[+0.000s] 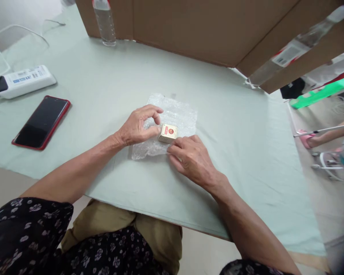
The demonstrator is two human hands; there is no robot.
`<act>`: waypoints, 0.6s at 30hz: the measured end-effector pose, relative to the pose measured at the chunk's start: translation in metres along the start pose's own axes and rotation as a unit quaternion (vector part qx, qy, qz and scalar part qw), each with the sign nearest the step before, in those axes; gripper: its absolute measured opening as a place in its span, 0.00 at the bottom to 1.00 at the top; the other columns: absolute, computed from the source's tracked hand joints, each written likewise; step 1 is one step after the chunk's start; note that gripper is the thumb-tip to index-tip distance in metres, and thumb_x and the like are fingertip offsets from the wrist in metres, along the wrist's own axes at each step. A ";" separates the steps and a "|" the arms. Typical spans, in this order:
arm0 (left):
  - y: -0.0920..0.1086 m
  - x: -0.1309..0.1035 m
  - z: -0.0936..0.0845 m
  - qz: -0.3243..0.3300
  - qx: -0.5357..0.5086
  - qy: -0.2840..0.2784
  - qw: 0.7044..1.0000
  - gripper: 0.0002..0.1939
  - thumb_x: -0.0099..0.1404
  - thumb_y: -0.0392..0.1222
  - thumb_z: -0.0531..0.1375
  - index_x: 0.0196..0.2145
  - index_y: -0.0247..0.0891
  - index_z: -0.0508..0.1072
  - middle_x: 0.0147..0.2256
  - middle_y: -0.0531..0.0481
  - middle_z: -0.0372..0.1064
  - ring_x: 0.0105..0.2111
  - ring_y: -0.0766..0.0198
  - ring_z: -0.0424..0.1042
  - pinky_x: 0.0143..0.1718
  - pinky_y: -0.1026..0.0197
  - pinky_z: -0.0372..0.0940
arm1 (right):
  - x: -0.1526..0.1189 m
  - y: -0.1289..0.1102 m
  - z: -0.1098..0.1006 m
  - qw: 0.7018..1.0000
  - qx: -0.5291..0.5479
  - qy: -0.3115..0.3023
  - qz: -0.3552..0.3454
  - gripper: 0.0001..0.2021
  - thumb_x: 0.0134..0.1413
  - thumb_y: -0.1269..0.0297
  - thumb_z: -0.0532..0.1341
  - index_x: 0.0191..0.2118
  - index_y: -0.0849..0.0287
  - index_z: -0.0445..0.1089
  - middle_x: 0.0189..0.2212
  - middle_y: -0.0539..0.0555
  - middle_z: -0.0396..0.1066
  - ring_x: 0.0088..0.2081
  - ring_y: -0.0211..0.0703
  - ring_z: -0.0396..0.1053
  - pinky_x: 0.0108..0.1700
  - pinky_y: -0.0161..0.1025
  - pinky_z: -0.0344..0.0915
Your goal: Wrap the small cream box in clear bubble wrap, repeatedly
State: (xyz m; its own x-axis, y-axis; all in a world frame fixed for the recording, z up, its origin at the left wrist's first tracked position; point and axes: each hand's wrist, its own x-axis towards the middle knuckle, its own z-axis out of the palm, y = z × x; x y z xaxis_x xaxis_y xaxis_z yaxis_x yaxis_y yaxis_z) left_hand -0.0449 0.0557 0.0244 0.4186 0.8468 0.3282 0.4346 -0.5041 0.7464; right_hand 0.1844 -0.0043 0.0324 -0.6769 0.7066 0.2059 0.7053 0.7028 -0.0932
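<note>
A small cream box [169, 131] with a red and dark printed label lies on a sheet of clear bubble wrap [183, 112], on the light green cloth. Left of it, my left hand [141, 124] is open, its index finger and thumb curved apart, with the thumb tip close beside the box. On the near right side, my right hand [190, 156] has its fingers curled together at the near edge of the bubble wrap, close to the box corner. Its fingertips are partly hidden, but they appear to pinch the wrap.
A phone in a red case [41, 122] and a white power strip [25, 81] with a cable lie at left. A large cardboard box [183, 30] stands at the back, with a clear bottle [105, 25] against it and another bottle [289, 55] at right.
</note>
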 end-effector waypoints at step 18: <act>0.006 -0.004 0.023 -0.100 -0.115 0.006 0.988 0.14 0.61 0.47 0.62 0.23 0.37 0.66 0.43 0.43 0.80 0.46 0.55 0.78 0.44 0.56 0.69 | 0.010 0.024 0.031 0.873 0.396 0.187 0.215 0.08 0.61 0.57 0.64 0.33 0.53 0.68 0.49 0.54 0.76 0.52 0.49 0.74 0.58 0.50 0.67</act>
State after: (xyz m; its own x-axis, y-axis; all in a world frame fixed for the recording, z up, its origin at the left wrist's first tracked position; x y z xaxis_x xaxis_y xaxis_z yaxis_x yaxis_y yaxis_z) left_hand -0.0259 0.0458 0.0142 0.3320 0.9285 0.1662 0.3149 -0.2752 0.9084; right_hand 0.1877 0.0223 0.0026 -0.1655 0.9470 0.2754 0.4107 0.3201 -0.8538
